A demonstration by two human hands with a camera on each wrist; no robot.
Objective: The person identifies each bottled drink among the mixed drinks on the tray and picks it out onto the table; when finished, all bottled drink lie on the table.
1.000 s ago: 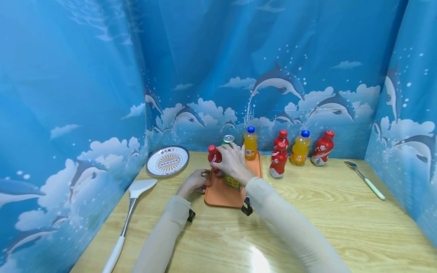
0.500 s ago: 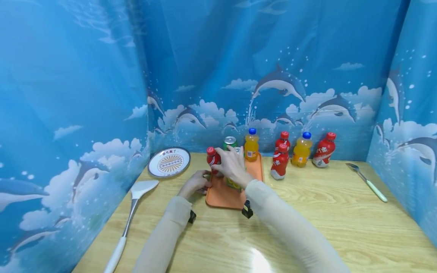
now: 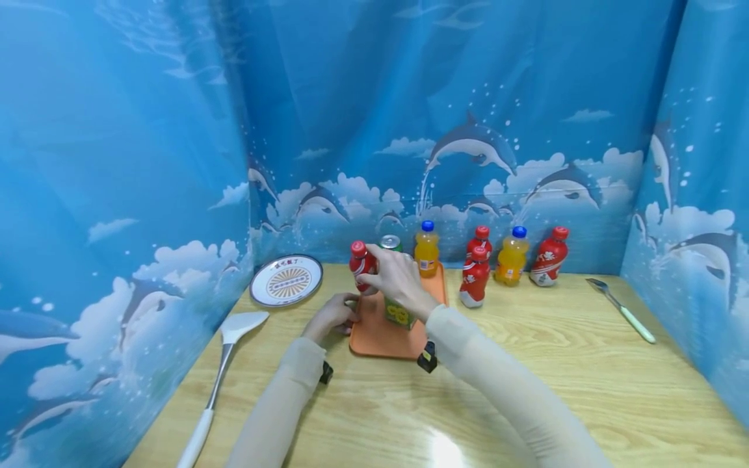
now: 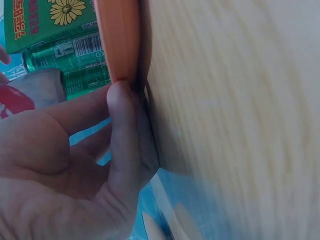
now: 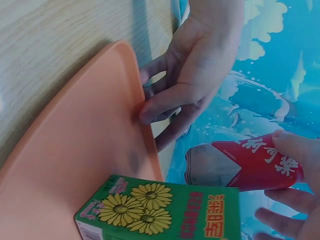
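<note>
Right hand (image 3: pixel 398 279) grips a red bottle (image 3: pixel 359 260), held by the tray's far left part; left hand (image 3: pixel 333 316) pinches that orange tray's (image 3: pixel 380 344) left rim. Green carton (image 3: pixel 400 314) on tray. Pale wood of the counter (image 3: pixel 526 396) runs on from tray's near edge. Spatula (image 3: pixel 241 323) along counter's left edge, fork (image 3: pixel 638 325) near right, dolphin curtain (image 3: pixel 351 97) behind.

The head view is bright and fairly evenly lit, a white patch of glare sitting on the near part of the table (image 3: pixel 446 448), while both wrist views look dimmer and hazy, with shadow along the tray (image 4: pixel 119 40) and the left one's upper right corner washed pale
</note>
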